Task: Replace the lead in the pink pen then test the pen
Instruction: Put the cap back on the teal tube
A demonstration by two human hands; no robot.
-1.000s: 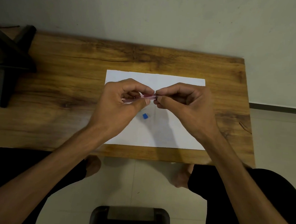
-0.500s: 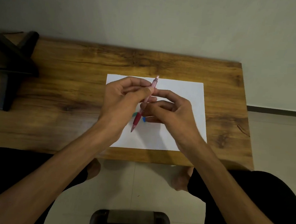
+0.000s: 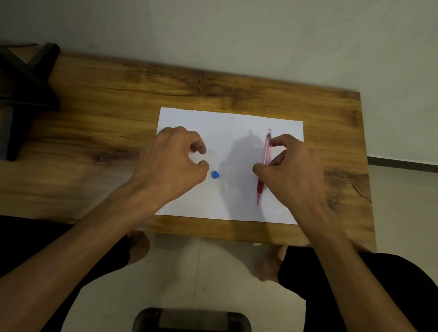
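Where both hands met moments ago, the pink pen (image 3: 264,166) is now lowered onto the paper (image 3: 225,205), pinched by the right hand (image 3: 294,171), right of the blue eraser (image 3: 215,175), while the left hand (image 3: 173,160) is held loosely curled and empty, so testing seems near.

Hands separate. Pink pen (image 3: 264,164) moves from between both hands to right hand (image 3: 292,171) alone, pinched at thumb and fingertips. Left hand (image 3: 174,162) now off the pen, fingers loosely curled; blue piece (image 3: 215,175) sits just beyond its thumb tip.

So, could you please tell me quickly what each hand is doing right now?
Left hand: fingers loosely curled, holding nothing, beside the blue piece.
Right hand: fingertips pinch the pink pen over the paper.
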